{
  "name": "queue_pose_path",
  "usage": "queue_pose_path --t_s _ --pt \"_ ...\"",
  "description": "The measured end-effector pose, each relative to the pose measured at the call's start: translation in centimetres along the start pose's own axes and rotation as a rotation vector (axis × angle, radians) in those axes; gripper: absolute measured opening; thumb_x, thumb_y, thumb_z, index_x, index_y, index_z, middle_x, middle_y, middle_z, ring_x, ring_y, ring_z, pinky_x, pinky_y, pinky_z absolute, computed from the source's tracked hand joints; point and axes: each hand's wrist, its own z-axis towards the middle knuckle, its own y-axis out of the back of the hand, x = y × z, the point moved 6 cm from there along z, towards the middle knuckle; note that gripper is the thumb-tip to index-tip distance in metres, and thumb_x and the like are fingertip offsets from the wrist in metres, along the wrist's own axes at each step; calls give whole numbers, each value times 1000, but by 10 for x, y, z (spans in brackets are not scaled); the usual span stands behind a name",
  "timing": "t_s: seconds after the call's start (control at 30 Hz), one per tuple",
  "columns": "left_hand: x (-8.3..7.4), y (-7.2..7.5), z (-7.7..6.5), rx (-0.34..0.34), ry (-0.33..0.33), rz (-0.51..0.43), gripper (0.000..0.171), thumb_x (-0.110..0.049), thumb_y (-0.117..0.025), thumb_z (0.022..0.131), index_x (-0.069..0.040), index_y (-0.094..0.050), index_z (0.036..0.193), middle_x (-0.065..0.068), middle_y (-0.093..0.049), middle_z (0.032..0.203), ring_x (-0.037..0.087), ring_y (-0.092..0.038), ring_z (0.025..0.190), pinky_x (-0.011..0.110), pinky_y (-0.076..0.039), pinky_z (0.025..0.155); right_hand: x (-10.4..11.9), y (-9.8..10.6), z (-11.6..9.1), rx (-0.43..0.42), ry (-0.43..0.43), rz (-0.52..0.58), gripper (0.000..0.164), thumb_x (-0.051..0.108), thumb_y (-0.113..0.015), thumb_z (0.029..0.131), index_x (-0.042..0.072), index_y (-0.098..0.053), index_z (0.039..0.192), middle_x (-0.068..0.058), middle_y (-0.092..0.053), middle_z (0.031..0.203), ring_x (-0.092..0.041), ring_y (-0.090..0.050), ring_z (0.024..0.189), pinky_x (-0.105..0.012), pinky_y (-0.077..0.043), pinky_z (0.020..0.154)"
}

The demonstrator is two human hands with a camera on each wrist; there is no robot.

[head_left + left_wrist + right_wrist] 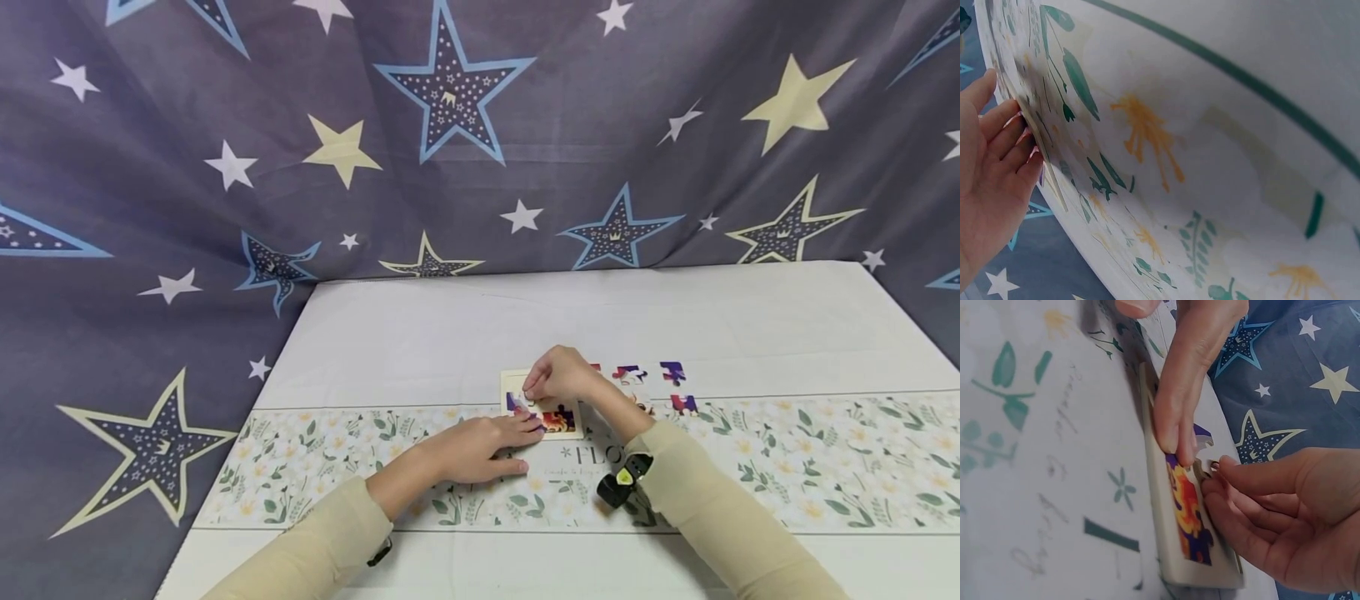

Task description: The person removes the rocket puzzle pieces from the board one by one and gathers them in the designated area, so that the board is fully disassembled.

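A cream puzzle tray (513,380) lies on the table, part-filled with purple, red and yellow jigsaw pieces (1188,515). My left hand (480,446) rests its straight fingers across the tray's left front side, pressing on the pieces; in the left wrist view the hand (997,162) shows its palm side, at the tray's edge. Over the tray's upper part, my right hand (561,375) pinches a small puzzle piece (1214,466) between thumb and fingertips, low against the tray. Most of that piece is hidden by the fingers.
Several loose puzzle pieces (628,374) lie to the right of the tray, partly behind the right forearm, one purple piece (672,372) farthest out. The white table cover (420,333) has a floral band (825,458). A star-patterned curtain (555,150) hangs behind.
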Motion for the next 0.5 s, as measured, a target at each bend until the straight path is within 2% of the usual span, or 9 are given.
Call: queue_pose_path --t_s 0.1,0.33,0.5 --pt "0 0 1 -2 -5 2 52 -39 -50 99 -18 -42 146 -1 -35 156 14 -29 147 37 -30 120 -1 -2 -1 -18 -27 29 5 9 -78 79 7 -76 83 -5 -74 72 -9 -62 60 -18 -48 58" --pt "0 1 1 1 0 5 52 -38 -51 99 -18 -43 146 -2 -35 155 13 -29 147 36 -30 120 0 -3 -1 -43 -29 30 10 11 -79 77 9 -77 86 -4 -75 76 -9 -64 63 -18 -49 63" --pt "-1 1 1 3 0 8 52 -39 -51 99 -18 -42 146 -2 -35 155 13 -29 147 35 -30 120 1 -3 -2 -44 -26 9 9 11 -79 77 8 -77 86 -4 -74 75 -9 -61 62 -18 -47 59"
